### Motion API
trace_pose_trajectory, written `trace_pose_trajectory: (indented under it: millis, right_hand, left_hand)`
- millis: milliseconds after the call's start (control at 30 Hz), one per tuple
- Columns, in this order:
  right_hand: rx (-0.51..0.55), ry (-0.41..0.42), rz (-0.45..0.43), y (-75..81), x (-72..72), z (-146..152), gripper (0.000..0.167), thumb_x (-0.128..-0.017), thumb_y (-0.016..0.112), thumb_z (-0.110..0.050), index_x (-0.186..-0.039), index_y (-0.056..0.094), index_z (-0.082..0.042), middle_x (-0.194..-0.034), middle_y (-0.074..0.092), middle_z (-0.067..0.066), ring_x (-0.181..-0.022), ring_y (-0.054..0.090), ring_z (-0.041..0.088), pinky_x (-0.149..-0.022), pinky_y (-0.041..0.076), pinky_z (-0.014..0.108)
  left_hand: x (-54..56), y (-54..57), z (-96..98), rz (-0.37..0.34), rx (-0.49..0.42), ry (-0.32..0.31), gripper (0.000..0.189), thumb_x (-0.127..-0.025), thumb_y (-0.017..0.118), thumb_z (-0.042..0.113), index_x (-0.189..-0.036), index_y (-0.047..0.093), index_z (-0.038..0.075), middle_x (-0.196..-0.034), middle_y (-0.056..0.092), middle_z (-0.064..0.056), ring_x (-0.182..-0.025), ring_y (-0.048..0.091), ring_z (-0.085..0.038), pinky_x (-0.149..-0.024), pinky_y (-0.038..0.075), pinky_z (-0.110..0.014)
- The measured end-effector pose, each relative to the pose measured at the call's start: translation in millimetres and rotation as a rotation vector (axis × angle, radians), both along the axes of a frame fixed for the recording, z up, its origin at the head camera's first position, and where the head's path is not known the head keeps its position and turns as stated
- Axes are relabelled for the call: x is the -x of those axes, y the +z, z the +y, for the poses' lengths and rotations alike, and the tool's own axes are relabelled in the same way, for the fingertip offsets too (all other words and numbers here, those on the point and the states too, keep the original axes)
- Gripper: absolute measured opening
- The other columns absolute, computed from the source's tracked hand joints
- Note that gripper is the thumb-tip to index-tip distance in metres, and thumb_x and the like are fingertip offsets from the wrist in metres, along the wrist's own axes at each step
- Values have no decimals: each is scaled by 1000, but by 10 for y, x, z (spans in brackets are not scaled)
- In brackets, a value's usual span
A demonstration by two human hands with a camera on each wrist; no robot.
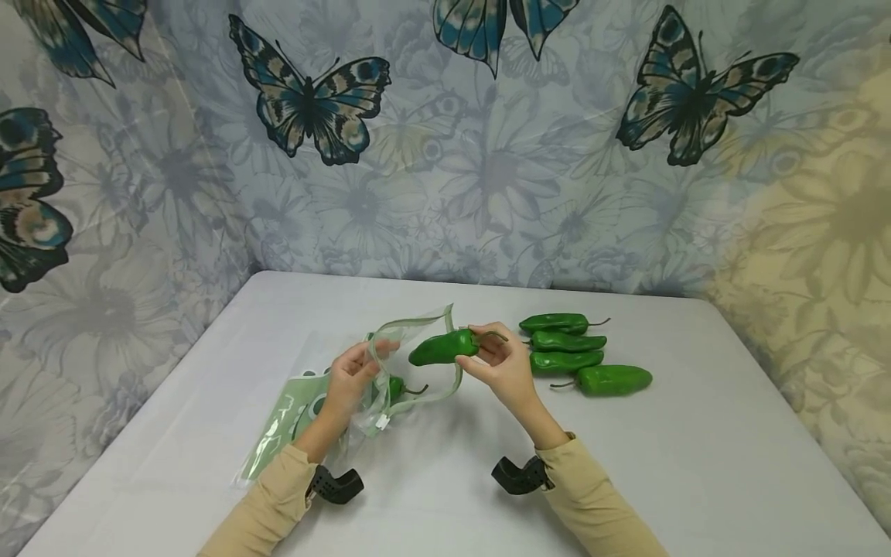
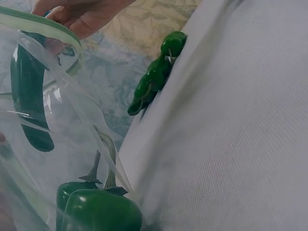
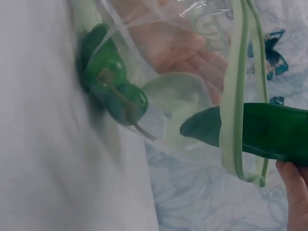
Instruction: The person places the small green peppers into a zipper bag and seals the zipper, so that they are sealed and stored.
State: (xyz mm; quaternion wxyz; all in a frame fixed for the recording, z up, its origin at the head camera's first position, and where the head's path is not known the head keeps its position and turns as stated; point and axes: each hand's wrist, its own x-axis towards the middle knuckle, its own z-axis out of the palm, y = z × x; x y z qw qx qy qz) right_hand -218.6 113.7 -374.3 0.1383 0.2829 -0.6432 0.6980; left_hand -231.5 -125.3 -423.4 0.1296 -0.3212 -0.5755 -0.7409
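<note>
A clear zip bag with a pale green rim (image 1: 411,321) stands with its mouth spread wide. My left hand (image 1: 348,379) holds the bag at its left side, some fingers seen through the plastic. By its stem end, my right hand (image 1: 504,367) grips a long green pepper (image 1: 442,348), whose tip points left into the mouth. In the right wrist view the tip of this pepper (image 3: 202,126) lies past the rim. Lower in the bag are green peppers (image 2: 103,209) with curved stems, partly hidden in the head view.
Several loose green peppers (image 1: 567,361) lie in a stack of rows right of my right hand. A flat green-printed plastic bag (image 1: 278,425) is on the white table (image 1: 696,464) beside my left forearm. Butterfly-patterned cloth (image 1: 487,178) hangs behind the table.
</note>
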Motion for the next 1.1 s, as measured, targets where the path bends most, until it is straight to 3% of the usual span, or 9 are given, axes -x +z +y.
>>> trace_pose_trajectory:
  millis: [300, 567, 1100]
  right_hand:
    - [-52, -32, -30, -47, -2, -51, 39, -70, 70, 10, -107, 56, 10, -107, 58, 24, -90, 61, 20, -76, 48, 34]
    - [-80, -39, -58, 91, -91, -98, 39, -71, 65, 17, -107, 53, 16, -104, 56, 29, -86, 62, 14, -74, 49, 33]
    - [-145, -70, -113, 119, -133, -147, 40, -72, 67, 13, -109, 55, 15, -106, 57, 26, -90, 59, 36, -77, 48, 32]
  left_hand:
    - [-28, -15, -10, 31, -16, -10, 40, -85, 61, 30, -111, 59, -1, -108, 62, -5, -108, 51, -21, -92, 36, -32]
    - [-18, 30, 2, 33, -23, -14, 37, -84, 61, 31, -110, 61, 5, -107, 62, -5, -110, 49, -21, -94, 34, -33]
    - [3, 22, -20, 0, -8, -10, 32, -85, 61, 30, -110, 62, 10, -107, 63, -3, -110, 49, -22, -93, 35, -34]
